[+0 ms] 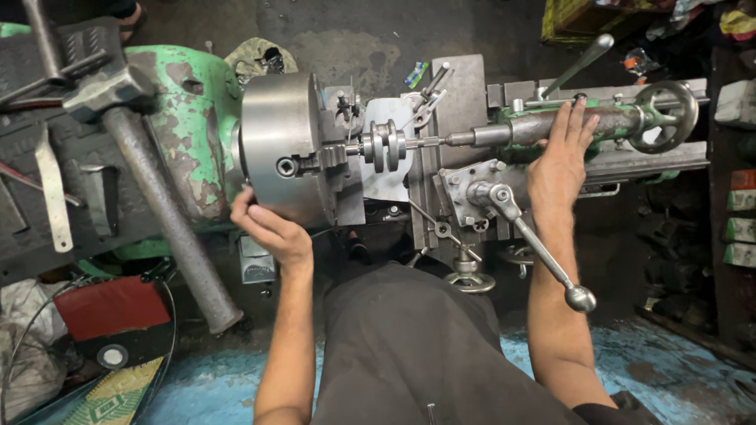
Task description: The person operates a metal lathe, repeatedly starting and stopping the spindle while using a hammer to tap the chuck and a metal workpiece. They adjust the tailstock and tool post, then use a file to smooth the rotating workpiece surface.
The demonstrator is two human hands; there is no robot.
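Note:
I stand at a green metal lathe. My left hand (268, 224) cups the lower edge of the big steel chuck (279, 142). A grooved round workpiece (384, 144) is clamped in the chuck jaws, and a thin centre from the tailstock (551, 126) meets its right end. My right hand (561, 153) lies flat on the tailstock barrel, fingers spread, near the tailstock handwheel (665, 116). A long lever with a ball knob (543, 252) sticks out from the carriage toward me, below that hand.
The worn green headstock (185, 126) is at left, with a heavy steel bar (169, 216) and tools lying over it. A red box (110, 305) sits low left. Shelves with boxes (740, 212) stand at right. The floor is painted blue (693, 386).

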